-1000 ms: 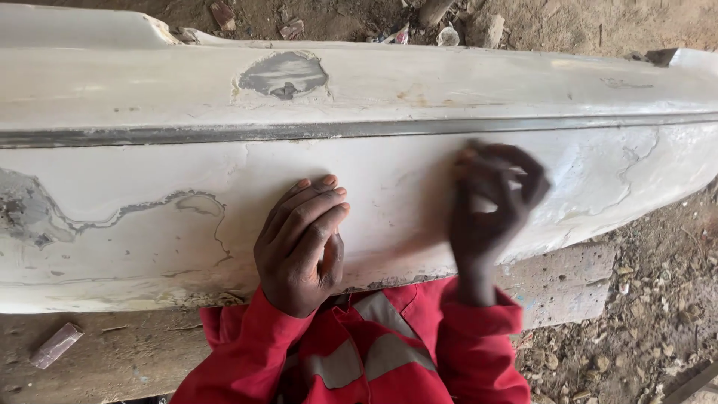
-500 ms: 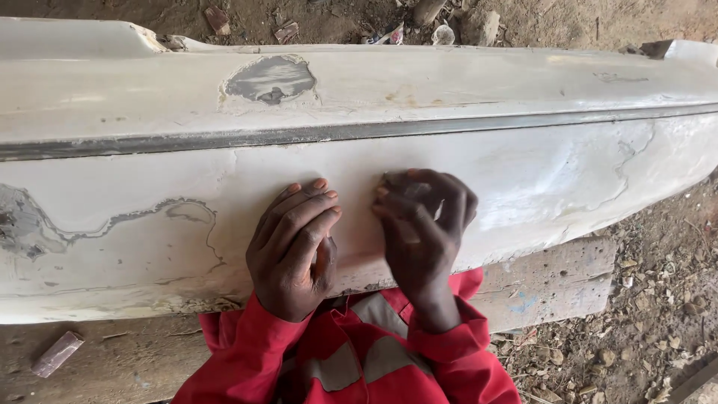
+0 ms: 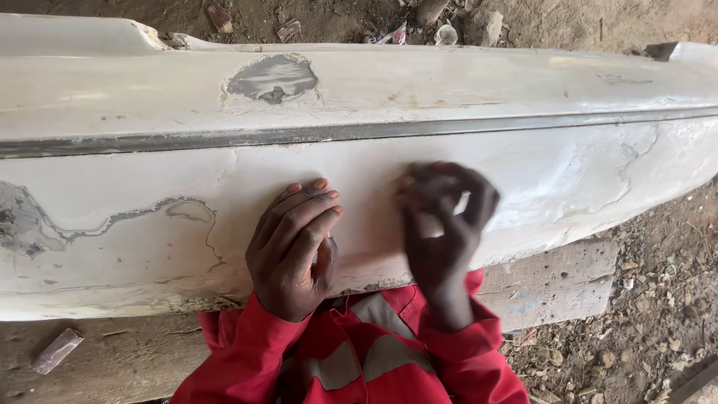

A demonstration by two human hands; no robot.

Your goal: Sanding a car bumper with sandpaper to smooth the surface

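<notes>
We count one long white panel (image 3: 149, 217), its paint cracked and flaking, lying across the view with one grey strip (image 3: 299, 135) along its length and one bare grey patch (image 3: 273, 78) above. Two hands: our left hand (image 3: 293, 251) lies flat on the panel, fingers together; our right hand (image 3: 443, 224), blurred, touches it just beside, fingers curled round something pale. Two red sleeves (image 3: 247, 359) show below.

You see a long white car bumper (image 3: 149, 224) lying lengthwise on its side, its paint cracked and peeling, with a grey strip along it.
</notes>
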